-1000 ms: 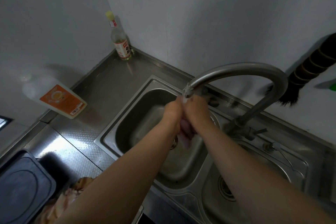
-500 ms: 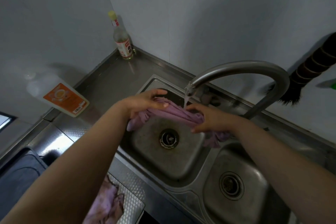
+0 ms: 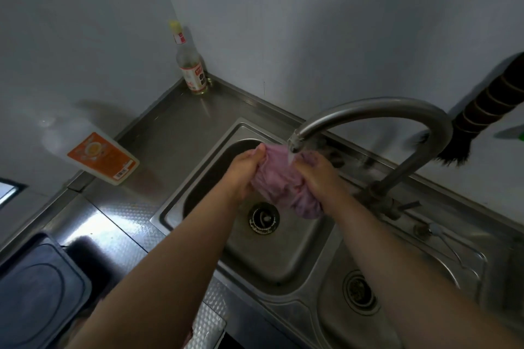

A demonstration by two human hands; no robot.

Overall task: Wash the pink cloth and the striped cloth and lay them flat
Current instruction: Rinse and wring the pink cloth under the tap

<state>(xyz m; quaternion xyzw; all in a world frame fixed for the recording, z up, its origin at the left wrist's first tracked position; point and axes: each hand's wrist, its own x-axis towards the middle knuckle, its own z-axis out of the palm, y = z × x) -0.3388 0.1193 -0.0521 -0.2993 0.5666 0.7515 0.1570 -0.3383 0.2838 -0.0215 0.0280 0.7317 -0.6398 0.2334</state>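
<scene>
we have the pink cloth [image 3: 279, 181] bunched between both hands, right under the spout of the faucet [image 3: 377, 110], over the left basin of the sink [image 3: 283, 260]. our left hand [image 3: 243, 171] has its fingers curled round the upper left end of the bundle, and our right hand [image 3: 317, 175] is wrapped round the lower right part, so both are clenched on the fabric with none of it spread out. a thin stream of water seems to fall from the spout onto the top of the cloth, though it is faint. a damp tail of the cloth hangs below our right hand, above the drain [image 3: 263, 218].

as we judge it, we are in the middle of washing the first cloth: it is wet and being worked, but not wrung and not laid flat anywhere. we cannot see the striped cloth clearly; a scrap of pale fabric peeps out at the bottom edge under our left forearm, too hidden to name. so the rinse, the wringing, the whole wash of the second cloth and both layings-out on the bench [image 3: 158, 133] look to be left. a glass bottle [image 3: 191, 65] stands in the corner and a tilted white jug with an orange label [image 3: 103, 158] sits further left.
</scene>
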